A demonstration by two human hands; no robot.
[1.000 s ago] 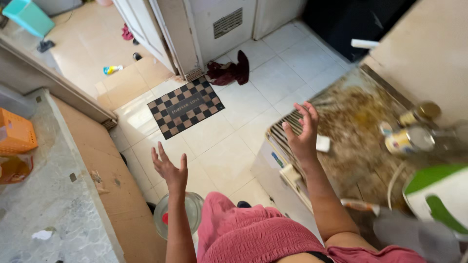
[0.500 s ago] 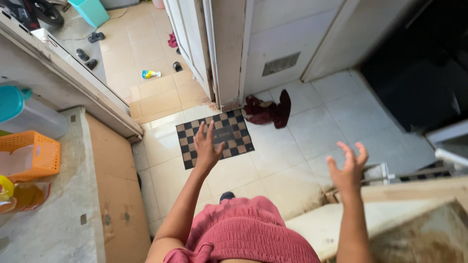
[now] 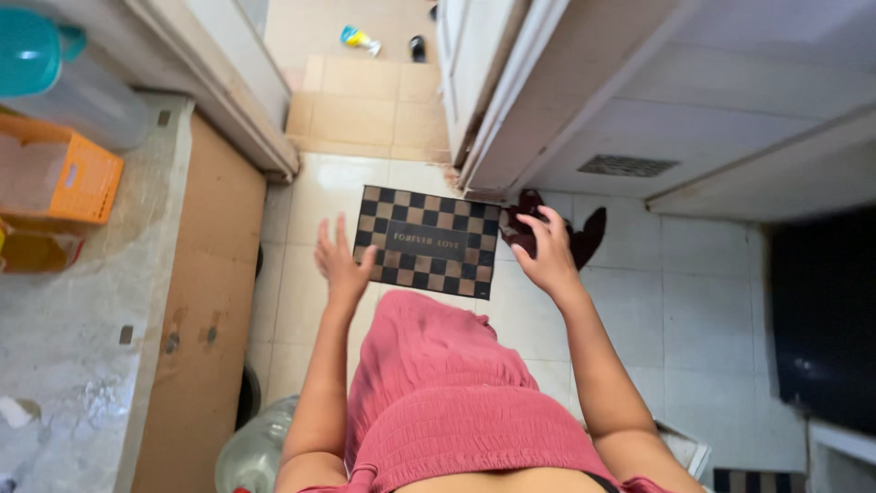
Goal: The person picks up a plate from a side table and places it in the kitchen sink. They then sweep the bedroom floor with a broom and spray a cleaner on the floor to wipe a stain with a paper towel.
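Both hands, left point(image 3: 339, 260) and right point(image 3: 545, 248), have swung off the messy surface, now spread and holding nothing above the checkered mat point(image 3: 427, 241).

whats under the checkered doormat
Pale floor tiles show all around the black and tan checkered doormat, which lies flat on them. The floor directly beneath it is covered, so nothing there can be seen.

Not much packaging here. A small blue-and-yellow packet point(image 3: 357, 38) lies on the tan floor past the doorway, near a dark shoe. On the desk at left there's a clear jug point(image 3: 55, 78) with a teal lid, an orange basket point(image 3: 57, 173) just beside it, and a yellowish pouch point(image 3: 32, 251) below.
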